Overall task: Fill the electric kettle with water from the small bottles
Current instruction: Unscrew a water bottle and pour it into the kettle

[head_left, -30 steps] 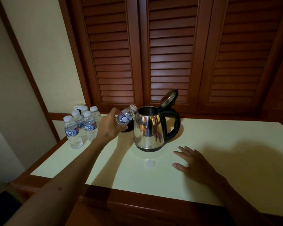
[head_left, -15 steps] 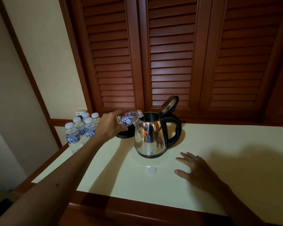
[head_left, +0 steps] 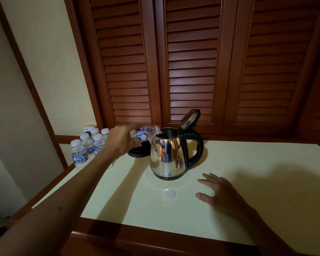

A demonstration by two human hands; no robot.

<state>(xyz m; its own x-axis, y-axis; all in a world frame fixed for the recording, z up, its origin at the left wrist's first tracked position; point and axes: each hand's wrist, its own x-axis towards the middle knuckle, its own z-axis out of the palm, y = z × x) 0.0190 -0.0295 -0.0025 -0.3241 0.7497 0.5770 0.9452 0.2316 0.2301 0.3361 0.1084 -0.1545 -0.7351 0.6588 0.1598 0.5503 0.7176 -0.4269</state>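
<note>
Five capped bottles (head_left: pixel 89 146) stand; left fingers (head_left: pixel 132 143) grip one bottle (head_left: pixel 146 134) over one kettle (head_left: pixel 167 156).

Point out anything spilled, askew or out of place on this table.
No spill shows. One loose white cap lies on the table before the kettle, apparently off the bottle tipped into it.

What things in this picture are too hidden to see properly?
- Head view: water level inside the kettle, hidden by its steel wall.
- Bottle mouth, hidden inside the kettle's opening.
- Black base, partly behind kettle and left hand.
- Back bottles in the pack, blocked by front ones.
- Bottle label print, too small.
</note>
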